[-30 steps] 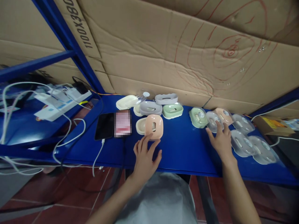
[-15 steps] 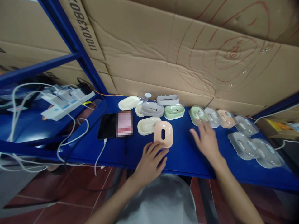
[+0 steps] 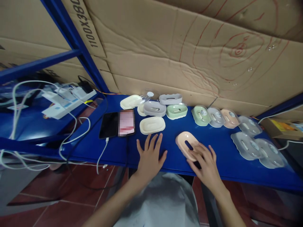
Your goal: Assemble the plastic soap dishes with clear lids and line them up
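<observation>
A pink oval soap dish [image 3: 186,144] with a slot in its middle lies flat on the blue shelf [image 3: 220,148] near the front edge. My right hand [image 3: 205,162] rests on its near end, fingers spread over it. My left hand [image 3: 150,153] lies flat and open on the shelf to the left, touching nothing else, just in front of a cream soap dish [image 3: 152,125]. Further back sit grey [image 3: 154,108], green [image 3: 176,111] and cream dishes in a cluster.
A row of green [image 3: 201,115], grey and pink lids and several clear lids [image 3: 258,143] runs to the right. Two phones [image 3: 118,124] lie at the left, one on a white cable. A power strip [image 3: 68,101] and cables fill the left shelf. Cardboard backs the shelf.
The pink dish slid from the left cluster to the right front. My left hand let go of it and flattened; my right hand came back from the lids onto the dish.
</observation>
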The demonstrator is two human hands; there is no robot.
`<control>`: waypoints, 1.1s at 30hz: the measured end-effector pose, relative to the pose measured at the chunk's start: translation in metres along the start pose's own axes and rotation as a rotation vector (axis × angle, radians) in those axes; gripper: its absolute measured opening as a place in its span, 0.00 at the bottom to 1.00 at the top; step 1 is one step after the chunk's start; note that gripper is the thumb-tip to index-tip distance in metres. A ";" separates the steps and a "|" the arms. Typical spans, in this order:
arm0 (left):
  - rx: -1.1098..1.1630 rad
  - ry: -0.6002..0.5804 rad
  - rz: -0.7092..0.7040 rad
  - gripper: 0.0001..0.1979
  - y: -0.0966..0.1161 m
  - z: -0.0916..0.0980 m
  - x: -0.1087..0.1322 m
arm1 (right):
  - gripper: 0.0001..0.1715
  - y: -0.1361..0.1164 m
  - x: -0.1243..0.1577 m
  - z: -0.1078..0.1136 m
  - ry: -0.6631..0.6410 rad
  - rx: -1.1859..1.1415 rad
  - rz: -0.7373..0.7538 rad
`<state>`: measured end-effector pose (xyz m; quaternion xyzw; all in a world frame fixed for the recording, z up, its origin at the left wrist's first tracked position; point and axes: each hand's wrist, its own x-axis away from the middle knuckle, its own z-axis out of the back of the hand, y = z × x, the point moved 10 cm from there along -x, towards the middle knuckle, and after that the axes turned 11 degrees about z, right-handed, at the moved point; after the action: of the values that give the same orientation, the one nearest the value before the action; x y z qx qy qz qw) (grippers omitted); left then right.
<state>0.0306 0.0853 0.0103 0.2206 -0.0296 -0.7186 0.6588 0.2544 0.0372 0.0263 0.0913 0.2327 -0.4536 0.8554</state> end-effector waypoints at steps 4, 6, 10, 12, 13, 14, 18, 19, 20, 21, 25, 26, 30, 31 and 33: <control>-0.023 0.039 -0.008 0.34 -0.004 0.006 -0.008 | 0.21 0.032 0.021 0.004 0.053 -0.019 -0.147; -0.048 0.074 0.006 0.35 -0.010 0.010 -0.019 | 0.22 0.042 0.025 0.003 0.085 -0.089 -0.193; -0.024 0.061 -0.006 0.25 -0.015 0.010 -0.033 | 0.19 0.052 0.026 0.006 0.158 -0.147 -0.271; 0.031 0.029 -0.091 0.17 -0.009 0.010 -0.027 | 0.19 0.056 0.028 0.012 0.198 -0.145 -0.335; 0.066 0.015 -0.143 0.14 -0.005 0.010 -0.021 | 0.19 0.057 0.029 0.014 0.219 -0.153 -0.368; 0.103 0.000 -0.192 0.13 -0.001 0.011 -0.013 | 0.19 0.057 0.029 0.016 0.237 -0.171 -0.393; 0.225 -0.034 -0.358 0.12 0.009 0.015 0.020 | 0.17 0.035 0.015 0.008 0.211 -0.295 -0.369; 0.241 -0.028 -0.374 0.15 0.009 0.016 0.025 | 0.17 0.025 0.008 0.004 0.188 -0.316 -0.326; 0.255 -0.015 -0.375 0.18 0.007 0.018 0.028 | 0.17 0.014 0.000 0.000 0.165 -0.324 -0.273; 0.265 0.006 -0.363 0.21 0.005 0.019 0.029 | 0.17 0.003 -0.007 -0.003 0.143 -0.322 -0.216; 0.278 0.072 -0.319 0.26 -0.003 0.024 0.026 | 0.20 -0.027 -0.024 -0.015 0.043 -0.284 -0.026; 0.275 0.069 -0.331 0.25 -0.003 0.024 0.025 | 0.20 -0.030 -0.025 -0.017 0.023 -0.273 0.002; 0.276 0.011 -0.408 0.17 0.005 0.016 0.027 | 0.22 -0.032 -0.023 -0.023 -0.028 -0.228 0.060; 0.280 0.000 -0.417 0.16 0.006 0.015 0.028 | 0.22 -0.031 -0.022 -0.023 -0.029 -0.218 0.063; 0.302 -0.015 -0.420 0.15 0.007 0.016 0.027 | 0.23 -0.031 -0.021 -0.025 -0.025 -0.204 0.056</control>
<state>0.0305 0.0541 0.0194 0.3124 -0.0951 -0.8287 0.4545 0.2113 0.0435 0.0164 0.0044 0.2643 -0.4045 0.8755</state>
